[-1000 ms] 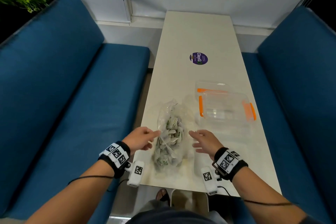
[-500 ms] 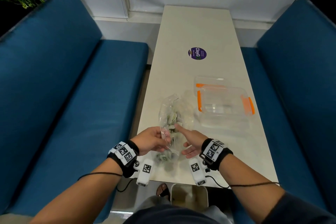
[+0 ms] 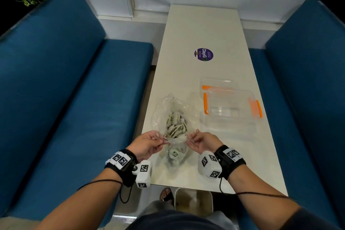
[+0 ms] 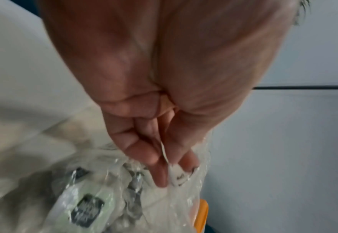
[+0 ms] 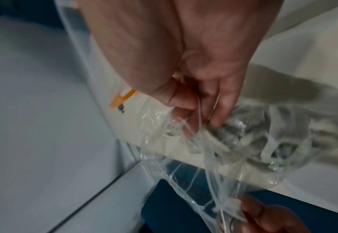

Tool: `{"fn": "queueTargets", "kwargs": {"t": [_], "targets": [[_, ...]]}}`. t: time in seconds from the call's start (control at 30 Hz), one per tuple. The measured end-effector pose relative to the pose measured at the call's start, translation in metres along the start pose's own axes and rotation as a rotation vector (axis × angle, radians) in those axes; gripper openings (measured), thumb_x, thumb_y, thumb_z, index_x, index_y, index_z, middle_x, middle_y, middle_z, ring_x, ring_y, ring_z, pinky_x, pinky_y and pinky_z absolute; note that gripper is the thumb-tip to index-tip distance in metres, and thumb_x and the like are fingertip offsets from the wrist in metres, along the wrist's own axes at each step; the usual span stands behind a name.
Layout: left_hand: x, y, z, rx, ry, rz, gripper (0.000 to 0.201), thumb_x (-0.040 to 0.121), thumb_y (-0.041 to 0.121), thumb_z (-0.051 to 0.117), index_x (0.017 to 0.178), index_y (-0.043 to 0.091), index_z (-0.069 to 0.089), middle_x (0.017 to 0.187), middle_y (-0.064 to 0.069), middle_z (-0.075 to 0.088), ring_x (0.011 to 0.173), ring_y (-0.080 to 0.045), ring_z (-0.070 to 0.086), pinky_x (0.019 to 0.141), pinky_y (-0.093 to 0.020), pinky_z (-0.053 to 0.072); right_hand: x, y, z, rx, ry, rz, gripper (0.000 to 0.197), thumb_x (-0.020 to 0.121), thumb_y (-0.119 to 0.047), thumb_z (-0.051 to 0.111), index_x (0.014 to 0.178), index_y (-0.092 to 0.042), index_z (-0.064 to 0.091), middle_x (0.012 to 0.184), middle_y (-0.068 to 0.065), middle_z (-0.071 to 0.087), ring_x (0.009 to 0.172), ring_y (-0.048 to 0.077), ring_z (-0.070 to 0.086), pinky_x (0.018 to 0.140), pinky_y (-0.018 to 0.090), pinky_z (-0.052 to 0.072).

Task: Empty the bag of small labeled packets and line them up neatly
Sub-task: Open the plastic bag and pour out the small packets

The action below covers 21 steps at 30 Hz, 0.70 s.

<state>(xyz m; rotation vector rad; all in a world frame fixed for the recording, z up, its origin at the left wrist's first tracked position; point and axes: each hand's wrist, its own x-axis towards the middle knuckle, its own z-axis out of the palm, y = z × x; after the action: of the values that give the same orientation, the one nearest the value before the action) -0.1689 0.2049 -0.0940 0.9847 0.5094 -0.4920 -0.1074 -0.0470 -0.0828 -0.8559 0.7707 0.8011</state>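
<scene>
A clear plastic bag (image 3: 173, 115) full of small white packets with green and black labels (image 3: 175, 123) lies on the white table (image 3: 203, 30) near its front edge. My left hand (image 3: 149, 143) pinches the bag's left rim. My right hand (image 3: 200, 141) pinches the right rim. The bag's mouth is stretched between both hands. The left wrist view has my left hand (image 4: 164, 157) gripping the film above a labelled packet (image 4: 86, 209). In the right wrist view my right hand (image 5: 199, 110) holds the bag (image 5: 204, 157), with packets (image 5: 279, 149) inside.
A clear plastic container with orange latches (image 3: 231, 106) stands right of the bag, its lid (image 3: 216, 84) partly under it. A purple round sticker (image 3: 203, 54) lies mid-table. Blue benches (image 3: 74, 99) flank the table on both sides. A pale bin (image 3: 194, 200) sits below the table's front edge.
Both hands went from open beside the bag to pinching its near end, then pulled apart a little, stretching the bag's mouth between them.
</scene>
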Motion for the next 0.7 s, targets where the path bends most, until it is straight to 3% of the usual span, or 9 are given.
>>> {"fn": "queueTargets", "kwargs": {"t": [0.07, 0.17, 0.27, 0.4, 0.47, 0.5, 0.57, 0.6, 0.7], "targets": [[0.002, 0.0, -0.001, -0.07, 0.031, -0.019, 0.034, 0.093, -0.021, 0.047, 0.09, 0.011, 0.055, 0.077, -0.003, 0.071, 0.08, -0.021, 0.075, 0.061, -0.025, 0.059, 0.005, 0.003, -0.003, 0.052, -0.037, 0.002, 0.041, 0.092, 0.019, 0.022, 0.075, -0.011, 0.043, 0.071, 0.011, 0.066, 0.065, 0.026, 0.075, 0.059, 0.047, 0.064], [0.003, -0.002, -0.002, -0.163, 0.037, -0.046, 0.036, 0.091, -0.022, 0.046, 0.095, 0.013, 0.055, 0.076, -0.003, 0.069, 0.075, -0.018, 0.072, 0.063, -0.027, 0.06, 0.01, 0.005, -0.007, 0.116, -0.045, -0.03, 0.047, 0.094, 0.023, 0.021, 0.072, -0.014, 0.041, 0.071, 0.014, 0.068, 0.066, 0.03, 0.076, 0.055, 0.048, 0.063], [0.004, -0.01, 0.0, -0.221, 0.045, -0.058, 0.036, 0.091, -0.022, 0.046, 0.093, 0.013, 0.055, 0.073, -0.002, 0.066, 0.08, -0.02, 0.071, 0.068, -0.03, 0.062, 0.009, 0.007, -0.007, 0.168, 0.009, -0.079, 0.041, 0.098, 0.02, 0.029, 0.083, -0.013, 0.05, 0.079, 0.017, 0.071, 0.072, 0.032, 0.077, 0.059, 0.045, 0.064], [0.004, -0.01, 0.004, -0.285, 0.087, -0.015, 0.039, 0.091, -0.024, 0.043, 0.077, 0.011, 0.054, 0.076, -0.007, 0.059, 0.078, -0.022, 0.072, 0.073, -0.031, 0.063, 0.004, 0.01, -0.001, 0.216, 0.046, -0.127, 0.026, 0.105, 0.007, 0.033, 0.1, 0.002, 0.058, 0.083, 0.021, 0.075, 0.073, 0.028, 0.077, 0.062, 0.04, 0.064], [0.001, -0.007, 0.009, -0.309, 0.081, -0.014, 0.043, 0.09, -0.027, 0.034, 0.074, 0.01, 0.052, 0.073, -0.009, 0.06, 0.07, -0.02, 0.07, 0.077, -0.031, 0.061, 0.003, 0.012, 0.004, 0.201, 0.078, -0.137, 0.026, 0.107, 0.001, 0.036, 0.1, 0.004, 0.06, 0.075, 0.016, 0.073, 0.064, 0.024, 0.075, 0.056, 0.036, 0.062], [0.0, -0.006, 0.012, -0.33, 0.077, -0.025, 0.041, 0.086, -0.027, 0.032, 0.083, 0.01, 0.05, 0.072, -0.009, 0.062, 0.066, -0.02, 0.068, 0.08, -0.032, 0.059, 0.004, 0.013, 0.006, 0.198, 0.108, -0.132, 0.026, 0.108, -0.002, 0.038, 0.101, 0.003, 0.061, 0.071, 0.012, 0.068, 0.055, 0.02, 0.071, 0.054, 0.035, 0.06], [-0.001, -0.005, 0.019, -0.371, 0.064, -0.039, 0.041, 0.072, -0.018, 0.041, 0.098, 0.013, 0.043, 0.07, -0.011, 0.066, 0.064, -0.021, 0.065, 0.081, -0.035, 0.052, 0.005, 0.017, 0.01, 0.177, 0.134, -0.11, 0.024, 0.108, -0.008, 0.039, 0.106, -0.004, 0.062, 0.068, 0.004, 0.057, 0.043, 0.014, 0.057, 0.051, 0.031, 0.052], [-0.002, -0.003, 0.024, -0.371, 0.043, -0.045, 0.039, 0.066, -0.012, 0.047, 0.095, 0.014, 0.042, 0.069, -0.011, 0.066, 0.064, -0.022, 0.063, 0.077, -0.034, 0.051, 0.006, 0.018, 0.014, 0.129, 0.13, -0.095, 0.022, 0.108, -0.01, 0.04, 0.106, -0.009, 0.062, 0.065, 0.001, 0.055, 0.042, 0.012, 0.05, 0.051, 0.029, 0.046], [-0.002, 0.0, 0.033, -0.234, 0.046, -0.053, 0.018, 0.079, 0.003, 0.065, 0.076, 0.015, 0.052, 0.069, -0.006, 0.064, 0.07, -0.022, 0.061, 0.073, -0.032, 0.048, 0.006, 0.019, 0.022, 0.05, 0.101, -0.039, 0.029, 0.1, -0.017, 0.043, 0.073, -0.019, 0.054, 0.049, -0.002, 0.044, 0.042, 0.013, 0.039, 0.057, 0.026, 0.035]]}}
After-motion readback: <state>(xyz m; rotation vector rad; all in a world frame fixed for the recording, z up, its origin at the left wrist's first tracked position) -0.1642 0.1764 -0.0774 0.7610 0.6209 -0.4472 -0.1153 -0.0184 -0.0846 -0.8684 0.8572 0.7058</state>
